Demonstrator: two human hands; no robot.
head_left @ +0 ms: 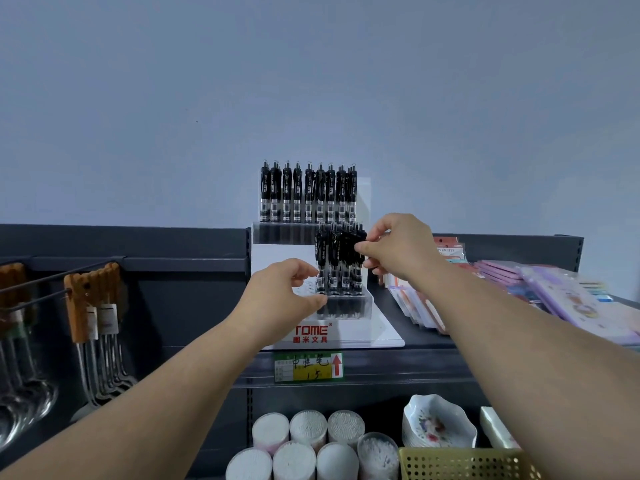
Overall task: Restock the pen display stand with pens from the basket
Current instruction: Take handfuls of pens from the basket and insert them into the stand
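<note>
I see even, soft, rather dim light, weak shadows, no glare; wide-angle bending at the edges, slight softness on the pens (pixel 308 192).

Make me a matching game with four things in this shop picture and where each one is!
Things
1. black pens in the back row
2. yellow plastic basket with holes
3. wooden-handled metal ladles
4. round tubs of white cotton swabs

Places
A. hanging on hooks at the left
B. bottom right corner of the picture
C. upright in the top tier of the clear plastic pen stand
D. on the lower shelf, below the green and yellow price tag

Pairs: 1-C, 2-B, 3-A, 4-D
</note>
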